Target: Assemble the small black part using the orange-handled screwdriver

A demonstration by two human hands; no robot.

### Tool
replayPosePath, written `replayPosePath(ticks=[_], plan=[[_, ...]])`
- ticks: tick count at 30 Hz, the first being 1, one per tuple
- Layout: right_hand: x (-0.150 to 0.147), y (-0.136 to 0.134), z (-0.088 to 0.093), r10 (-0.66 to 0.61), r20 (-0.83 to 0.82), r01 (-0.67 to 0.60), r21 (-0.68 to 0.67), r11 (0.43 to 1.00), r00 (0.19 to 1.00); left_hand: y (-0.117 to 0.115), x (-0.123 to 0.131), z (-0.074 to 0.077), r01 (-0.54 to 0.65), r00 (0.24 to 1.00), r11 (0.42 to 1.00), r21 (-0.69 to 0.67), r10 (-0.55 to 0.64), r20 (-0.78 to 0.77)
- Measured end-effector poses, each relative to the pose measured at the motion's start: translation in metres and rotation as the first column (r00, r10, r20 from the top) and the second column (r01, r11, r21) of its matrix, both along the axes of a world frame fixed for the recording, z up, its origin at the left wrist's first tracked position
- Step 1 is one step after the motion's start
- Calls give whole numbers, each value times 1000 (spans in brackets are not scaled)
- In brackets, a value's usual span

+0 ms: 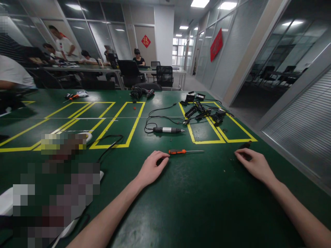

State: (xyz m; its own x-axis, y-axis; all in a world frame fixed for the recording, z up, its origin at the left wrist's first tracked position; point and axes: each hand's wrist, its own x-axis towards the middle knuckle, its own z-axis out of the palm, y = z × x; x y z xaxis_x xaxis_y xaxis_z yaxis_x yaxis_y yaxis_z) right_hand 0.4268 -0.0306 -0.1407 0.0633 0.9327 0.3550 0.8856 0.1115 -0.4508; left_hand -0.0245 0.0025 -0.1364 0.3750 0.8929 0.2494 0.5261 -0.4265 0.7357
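My left hand rests over the green table, its fingers curled and its thumb and index tips close together. Any object between them is hidden. Just beyond those fingertips lies an orange and black screwdriver, its shaft pointing right. My right hand is also curled, with thumb and index tips pinched. A dark object shows just behind its fingers; whether they touch it is unclear. Beyond the screwdriver, a black and silver corded electric tool lies on its side.
Black tools and cables are heaped at the back right, within yellow tape. More black tools sit at the far edge. Tiny parts lie left of my right hand. Blurred items and a cable are at left. People sit and stand farther back.
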Motion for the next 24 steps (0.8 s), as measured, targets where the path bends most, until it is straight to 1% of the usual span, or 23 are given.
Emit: replayPosePath(ticks=[2,5,8,11,15,20,24], plan=[[4,-2,2,-11,-25,9,-45,999,1000,0,0,0,3,1000,1000,-2,-3,0],[3,-3,7,85,-39,-90,-155,984,996,0,0,0,0,1000,1000,-7,0,0],[-4,-3,11,164,-61,-173,-200,965,985,0,0,0,-4,1000,1000,-9,4,3],[-9,-2,12,217,-57,-224,-194,955,975,0,0,0,0,1000,1000,-13,0,3],[-8,-1,9,276,-12,-274,-170,946,961,1,0,0,0,1000,1000,-15,0,8],[-10,-1,7,333,137,-317,-124,940,933,0,0,0,1,1000,1000,-13,0,10],[-10,2,8,347,235,-336,-86,938,908,0,-1,-2,1,1000,1000,-11,-1,17]])
